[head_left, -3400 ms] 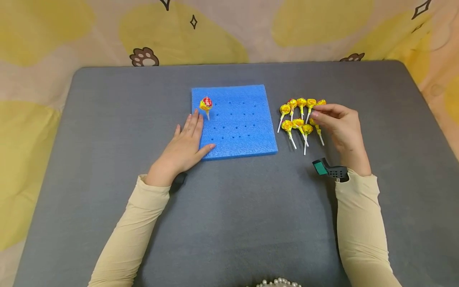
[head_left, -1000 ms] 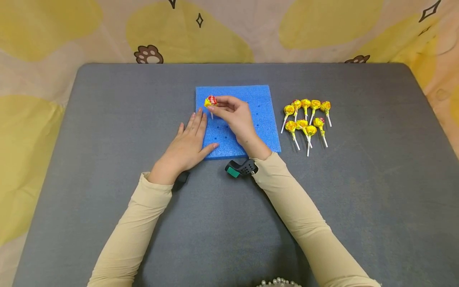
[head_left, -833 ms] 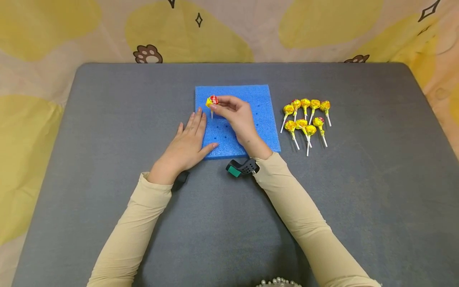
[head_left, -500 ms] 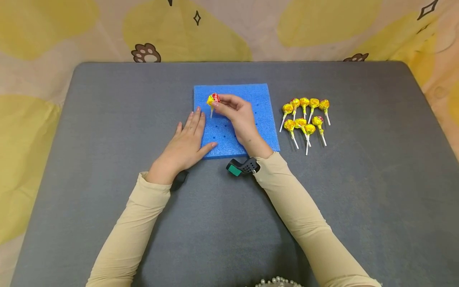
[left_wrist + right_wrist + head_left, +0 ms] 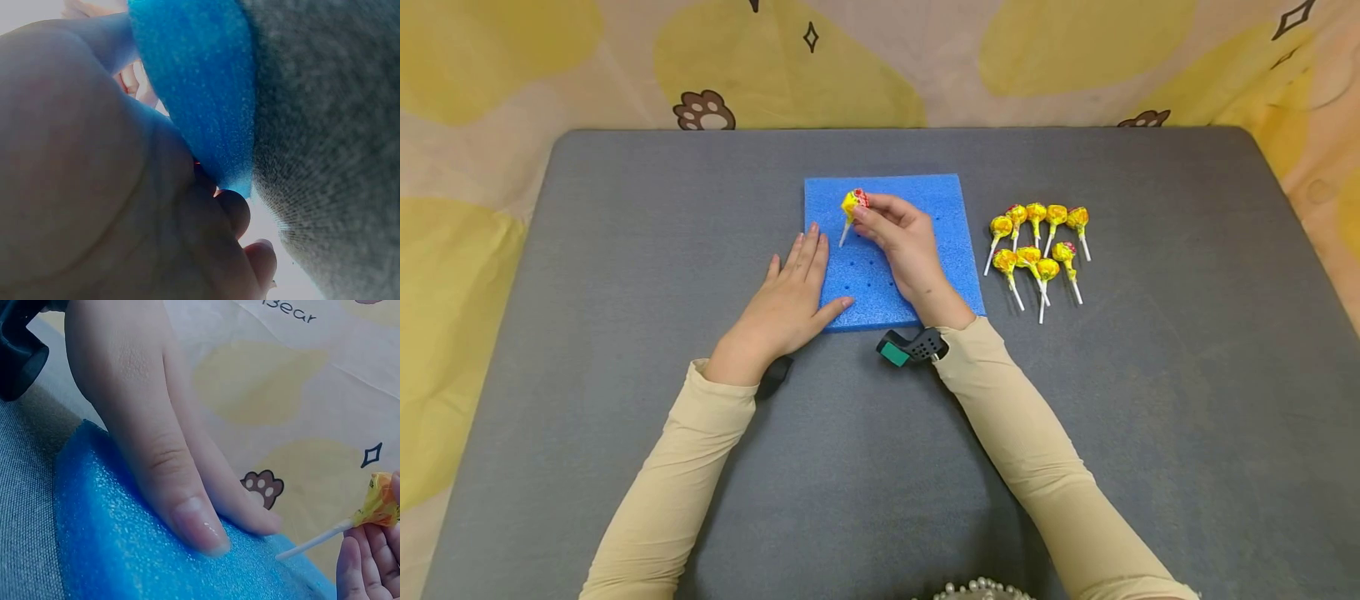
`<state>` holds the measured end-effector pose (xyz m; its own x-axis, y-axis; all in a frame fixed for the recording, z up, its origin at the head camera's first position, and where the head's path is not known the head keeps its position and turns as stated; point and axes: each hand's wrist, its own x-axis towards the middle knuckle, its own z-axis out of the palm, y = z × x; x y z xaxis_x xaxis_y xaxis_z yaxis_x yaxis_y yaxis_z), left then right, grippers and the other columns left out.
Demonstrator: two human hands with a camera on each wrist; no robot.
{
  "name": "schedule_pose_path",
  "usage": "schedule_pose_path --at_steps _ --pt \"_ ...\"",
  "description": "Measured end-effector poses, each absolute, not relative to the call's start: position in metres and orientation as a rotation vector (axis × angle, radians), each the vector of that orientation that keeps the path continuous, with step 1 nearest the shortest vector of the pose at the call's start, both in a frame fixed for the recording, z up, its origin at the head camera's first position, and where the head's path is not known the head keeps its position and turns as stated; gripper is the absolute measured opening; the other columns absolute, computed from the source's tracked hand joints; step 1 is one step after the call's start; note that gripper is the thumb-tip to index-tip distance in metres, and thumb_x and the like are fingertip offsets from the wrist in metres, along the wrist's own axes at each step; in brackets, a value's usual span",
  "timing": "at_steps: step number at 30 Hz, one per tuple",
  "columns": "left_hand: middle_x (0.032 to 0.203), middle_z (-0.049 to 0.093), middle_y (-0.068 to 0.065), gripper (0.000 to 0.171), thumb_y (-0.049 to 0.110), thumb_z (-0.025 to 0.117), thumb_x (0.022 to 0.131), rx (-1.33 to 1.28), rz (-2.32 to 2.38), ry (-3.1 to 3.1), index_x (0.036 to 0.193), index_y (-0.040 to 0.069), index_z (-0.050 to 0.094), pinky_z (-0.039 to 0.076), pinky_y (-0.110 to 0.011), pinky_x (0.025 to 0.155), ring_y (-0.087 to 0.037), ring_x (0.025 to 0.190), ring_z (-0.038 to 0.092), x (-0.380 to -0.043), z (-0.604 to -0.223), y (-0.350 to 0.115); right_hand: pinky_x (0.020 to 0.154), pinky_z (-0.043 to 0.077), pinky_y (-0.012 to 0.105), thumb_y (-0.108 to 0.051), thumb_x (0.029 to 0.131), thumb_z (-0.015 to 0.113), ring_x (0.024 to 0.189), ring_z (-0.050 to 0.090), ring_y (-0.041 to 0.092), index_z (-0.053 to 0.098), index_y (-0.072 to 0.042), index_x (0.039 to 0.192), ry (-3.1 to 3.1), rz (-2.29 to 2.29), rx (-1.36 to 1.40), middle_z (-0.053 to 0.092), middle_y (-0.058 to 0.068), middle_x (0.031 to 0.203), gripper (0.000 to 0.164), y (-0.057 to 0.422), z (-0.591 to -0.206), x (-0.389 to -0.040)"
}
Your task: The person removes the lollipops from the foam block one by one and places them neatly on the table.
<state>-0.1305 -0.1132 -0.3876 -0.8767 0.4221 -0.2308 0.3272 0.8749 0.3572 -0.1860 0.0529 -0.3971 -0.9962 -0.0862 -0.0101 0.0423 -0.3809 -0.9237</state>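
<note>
My right hand (image 5: 910, 250) pinches a lollipop (image 5: 850, 207) with a yellow and red wrapper above a square blue foam block (image 5: 940, 275). Its white stick is fully visible and tilted, with the lower end pointing down and left. In the right wrist view, the lollipop (image 5: 377, 503) is at the right, and its stick tip looks free of the foam (image 5: 144, 550). My left hand (image 5: 778, 321) lies on the block's left edge, fingers straight and thumb spread over the near left corner. The left wrist view shows that palm (image 5: 94, 162) against the foam's side (image 5: 200, 94).
Several wrapped lollipops (image 5: 1036, 237) lie in two loose rows right of the block, on the grey tabletop (image 5: 850, 458). Small holes dot the foam. A patterned cloth (image 5: 880, 67) hangs behind the table. Black straps (image 5: 913, 344) sit at the wrists.
Earlier the lollipop stood in the foam while my right hand was at the rows. That hand moved left, took hold of it and raised it, stick now tilted. My left hand stayed put.
</note>
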Motion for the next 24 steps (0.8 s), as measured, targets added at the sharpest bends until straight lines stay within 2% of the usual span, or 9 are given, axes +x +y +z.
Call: schedule_pose_path --at_steps 5,11,17,24 --pt "0.155 -0.015 -0.014 0.085 0.049 0.042 0.097 0.560 0.442 2.745 0.149 -0.001 -0.003 0.003 -0.055 0.111 -0.028 0.142 -0.010 -0.131 -0.388 -0.113 0.088 0.050 0.035 0.006 0.090 0.057 0.084 0.063 0.017 0.060 0.011 0.107 1.633 -2.593 -0.044 0.065 0.009 0.093 0.018 0.056 -0.396 -0.185" --pt "0.155 -0.014 -0.014 0.085 0.049 0.043 0.097 0.561 0.437 2.751 0.149 -0.001 -0.002 0.003 -0.055 0.111 -0.028 0.142 -0.010 -0.131 -0.389 -0.113 0.088 0.050 0.035 0.006 0.091 0.055 0.084 0.062 0.017 0.064 0.001 0.097 1.566 -2.614 -0.069 0.064 0.008 0.092 0.013 0.062 -0.396 -0.181" --pt "0.156 -0.013 -0.014 0.085 0.049 0.043 0.097 0.565 0.439 2.755 0.149 -0.001 -0.002 0.003 -0.055 0.111 -0.028 0.142 -0.010 -0.131 -0.389 -0.113 0.089 0.049 0.035 0.007 0.092 0.052 0.087 0.062 0.018 0.067 -0.008 0.091 1.506 -2.616 -0.096 0.063 0.009 0.094 0.021 0.071 -0.396 -0.175" --pt "0.156 -0.013 -0.014 0.085 0.048 0.043 0.097 0.561 0.434 2.751 0.149 -0.001 -0.002 0.004 -0.055 0.111 -0.028 0.142 -0.010 -0.130 -0.387 -0.112 0.084 0.050 0.030 0.009 0.093 0.047 0.084 0.062 0.018 0.070 -0.009 0.087 1.424 -2.633 -0.119 0.064 0.008 0.093 0.030 0.082 -0.397 -0.168"
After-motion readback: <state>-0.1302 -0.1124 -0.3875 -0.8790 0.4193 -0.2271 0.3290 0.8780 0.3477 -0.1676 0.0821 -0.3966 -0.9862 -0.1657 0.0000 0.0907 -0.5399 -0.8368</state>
